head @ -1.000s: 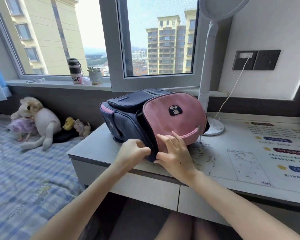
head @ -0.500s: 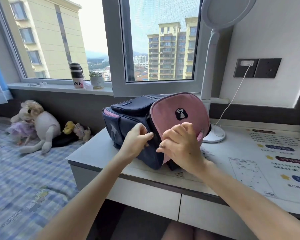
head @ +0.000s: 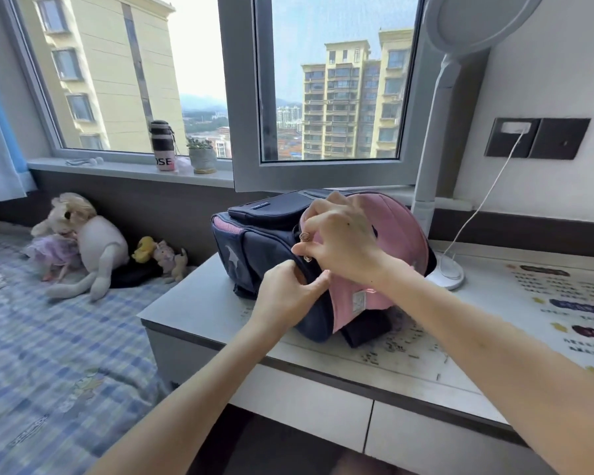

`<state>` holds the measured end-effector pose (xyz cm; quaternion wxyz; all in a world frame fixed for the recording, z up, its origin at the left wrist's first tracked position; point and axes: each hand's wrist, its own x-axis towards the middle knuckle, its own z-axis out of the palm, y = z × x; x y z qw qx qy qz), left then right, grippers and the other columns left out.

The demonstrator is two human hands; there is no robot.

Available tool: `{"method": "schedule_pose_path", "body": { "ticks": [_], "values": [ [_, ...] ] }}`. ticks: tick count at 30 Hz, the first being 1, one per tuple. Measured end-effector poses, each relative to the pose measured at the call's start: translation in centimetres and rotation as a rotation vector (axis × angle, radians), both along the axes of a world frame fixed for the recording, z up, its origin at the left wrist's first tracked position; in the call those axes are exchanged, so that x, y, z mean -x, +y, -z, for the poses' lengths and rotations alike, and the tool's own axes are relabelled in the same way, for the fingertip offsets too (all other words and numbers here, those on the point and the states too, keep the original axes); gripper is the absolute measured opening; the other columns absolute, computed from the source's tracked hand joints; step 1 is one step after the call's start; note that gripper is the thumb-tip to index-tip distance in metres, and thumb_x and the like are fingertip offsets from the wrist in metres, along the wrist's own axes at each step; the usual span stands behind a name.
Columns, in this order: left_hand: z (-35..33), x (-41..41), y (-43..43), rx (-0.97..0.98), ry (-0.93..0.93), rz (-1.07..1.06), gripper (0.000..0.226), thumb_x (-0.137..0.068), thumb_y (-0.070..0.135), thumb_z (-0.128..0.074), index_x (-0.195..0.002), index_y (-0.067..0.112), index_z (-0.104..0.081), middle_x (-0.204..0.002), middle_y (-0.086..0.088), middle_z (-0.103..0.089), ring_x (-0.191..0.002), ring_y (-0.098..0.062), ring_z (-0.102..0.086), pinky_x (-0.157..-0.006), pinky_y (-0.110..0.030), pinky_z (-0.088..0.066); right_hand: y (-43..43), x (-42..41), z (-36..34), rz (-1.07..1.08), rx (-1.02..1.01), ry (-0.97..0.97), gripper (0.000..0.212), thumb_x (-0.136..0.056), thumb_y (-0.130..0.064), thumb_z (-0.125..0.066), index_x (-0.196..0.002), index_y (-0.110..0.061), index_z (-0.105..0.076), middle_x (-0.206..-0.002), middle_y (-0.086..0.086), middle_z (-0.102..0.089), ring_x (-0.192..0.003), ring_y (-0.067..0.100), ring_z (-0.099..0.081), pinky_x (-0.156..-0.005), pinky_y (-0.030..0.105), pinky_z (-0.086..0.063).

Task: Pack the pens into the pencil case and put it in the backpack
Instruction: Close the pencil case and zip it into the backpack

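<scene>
A navy and pink backpack [head: 261,241] lies on its side on the white desk [head: 192,303], its pink flap facing me. My left hand [head: 285,293] pinches the navy edge of the backpack beside the zipper line, near the bottom of the flap. My right hand [head: 340,241] is higher up on the flap's rim, its fingertips closed on small metal zipper pulls [head: 304,236]. No pens and no pencil case are in sight.
A white desk lamp [head: 436,186] stands right behind the backpack, its cable running to a wall socket [head: 515,132]. Printed sheets lie under the desk's cover at the right. A bed with plush toys [head: 83,241] lies left. A bottle [head: 163,149] and plant pot stand on the windowsill.
My right hand has travelled up along the flap's edge from the bottom to near the top, holding the zipper pulls. My left hand stayed low, gripping the backpack's edge.
</scene>
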<state>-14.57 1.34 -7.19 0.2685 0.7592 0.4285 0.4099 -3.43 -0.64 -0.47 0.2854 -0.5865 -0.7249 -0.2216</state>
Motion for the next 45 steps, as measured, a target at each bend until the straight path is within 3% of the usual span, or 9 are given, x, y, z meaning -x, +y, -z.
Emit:
{"method": "schedule_pose_path", "body": {
  "ticks": [10,16,25,27,29,33,38,41,45],
  "values": [
    [-0.9,-0.2,1.1,0.273,-0.080,0.100,0.020,-0.073,0.014,-0.058,-0.057,0.003,-0.053,-0.048,-0.013,-0.051,-0.031,-0.017,-0.051,-0.036,-0.019,-0.041,4.9,0.8,-1.0,0.054,0.127,0.062,0.024,-0.076,-0.045,-0.066,-0.076,-0.021,-0.071,-0.103,-0.006,-0.061,-0.103,0.020,-0.046,-0.082,0.037,-0.026],
    [0.4,1.0,1.1,0.279,-0.022,0.140,0.018,-0.065,0.013,-0.054,-0.052,0.006,-0.043,-0.046,-0.011,-0.040,-0.037,-0.022,-0.044,-0.037,-0.020,-0.037,7.1,2.3,-1.0,0.126,-0.081,-0.241,0.022,-0.081,-0.031,-0.064,-0.078,-0.009,-0.069,-0.094,0.001,-0.065,-0.094,0.025,-0.047,-0.072,0.035,-0.014],
    [0.7,2.3,0.3,0.400,0.097,0.174,0.023,-0.070,0.021,-0.055,-0.057,0.004,-0.047,-0.051,-0.017,-0.058,-0.045,-0.025,-0.063,-0.047,-0.026,-0.047,7.5,-13.1,-0.8,0.649,0.041,0.573,0.025,-0.075,-0.029,-0.059,-0.058,-0.010,-0.060,-0.077,0.013,-0.067,-0.087,0.035,-0.061,-0.087,0.043,-0.037],
    [0.7,2.6,-0.2,0.218,0.299,0.098,0.034,-0.075,0.035,-0.056,-0.057,0.010,-0.041,-0.051,-0.012,-0.056,-0.046,-0.021,-0.056,-0.047,-0.028,-0.042,6.1,-14.6,0.5,0.678,0.053,0.641,0.037,-0.074,-0.032,-0.059,-0.045,-0.012,-0.048,-0.066,0.013,-0.060,-0.082,0.039,-0.061,-0.082,0.041,-0.040],
    [0.3,2.0,0.4,-0.307,0.553,-0.162,0.046,-0.077,0.051,-0.049,-0.058,0.014,-0.029,-0.050,-0.001,-0.039,-0.047,-0.018,-0.037,-0.043,-0.026,-0.026,5.4,-15.2,1.1,0.667,0.040,0.689,0.043,-0.075,-0.033,-0.061,-0.042,-0.012,-0.043,-0.060,0.011,-0.054,-0.079,0.039,-0.061,-0.077,0.039,-0.044],
    [-3.5,-2.5,3.3,-0.841,0.417,-0.187,0.033,-0.080,0.042,-0.048,-0.067,0.012,-0.050,-0.067,-0.004,-0.050,-0.061,-0.022,-0.047,-0.057,-0.031,-0.043,5.9,-15.1,0.6,0.575,0.012,0.729,0.041,-0.078,-0.029,-0.062,-0.045,-0.013,-0.045,-0.059,0.009,-0.053,-0.069,0.033,-0.054,-0.070,0.034,-0.041],
    [-7.0,-11.4,8.1,-0.687,0.762,0.088,0.039,-0.089,0.044,-0.049,-0.112,0.015,-0.060,-0.129,-0.008,-0.047,-0.121,-0.030,-0.038,-0.102,-0.043,-0.022,6.3,-15.6,0.5,0.479,0.006,0.852,0.027,-0.074,-0.027,-0.067,-0.054,-0.010,-0.060,-0.060,0.011,-0.060,-0.065,0.027,-0.055,-0.062,0.029,-0.039],
    [-6.8,-15.1,9.7,-0.564,0.800,0.110,0.038,-0.089,0.046,-0.044,-0.108,0.019,-0.063,-0.126,-0.008,-0.051,-0.120,-0.030,-0.040,-0.108,-0.047,-0.015,6.1,-16.9,1.3,0.458,0.022,1.005,0.025,-0.067,-0.026,-0.068,-0.055,-0.004,-0.066,-0.058,0.012,-0.065,-0.061,0.028,-0.059,-0.060,0.035,-0.047],
    [-6.6,-16.3,9.5,-0.528,0.676,-0.001,0.024,-0.086,0.027,-0.051,-0.100,0.020,-0.069,-0.117,-0.008,-0.054,-0.114,-0.029,-0.045,-0.111,-0.049,-0.015,5.7,-18.1,2.6,0.507,0.069,1.155,0.023,-0.053,-0.021,-0.066,-0.037,-0.011,-0.051,-0.042,0.006,-0.039,-0.046,0.021,-0.036,-0.051,0.031,-0.033]
  ]
}}
